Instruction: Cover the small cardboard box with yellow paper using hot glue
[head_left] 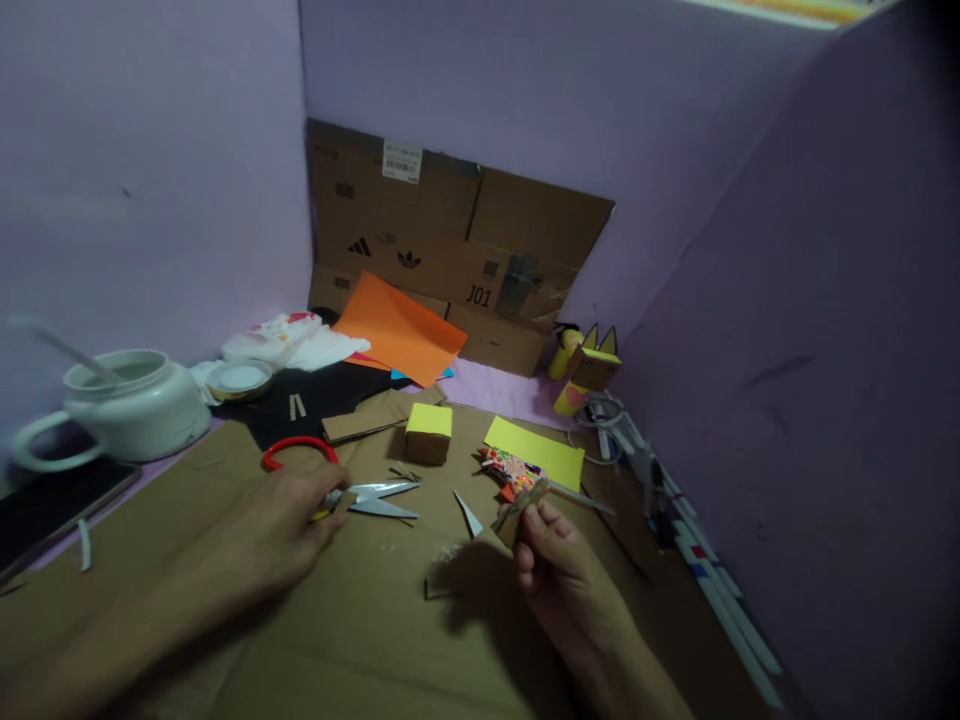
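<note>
My left hand (289, 525) is closed around the scissors (375, 491), low over the cardboard sheet. One red handle loop stands out beyond the fingers, and the blades are spread, pointing right. Between thumb and fingers, my right hand (559, 560) pinches a small cardboard piece (512, 522). Just behind it lies a colourful patterned packet (514, 472), partly covered by that piece. A small cardboard box with a yellow top (429, 420) sits between and beyond the hands. A pale pointed scrap (469, 514) rests left of the right hand.
On the left are a white mug (142, 410) with a utensil handle in it, a lid (240, 379) and a phone (67, 510). Orange paper (405, 330) lies at the back before a cardboard panel (442, 220). Yellow paper (551, 455) and a cardboard figure (596, 370) are at right.
</note>
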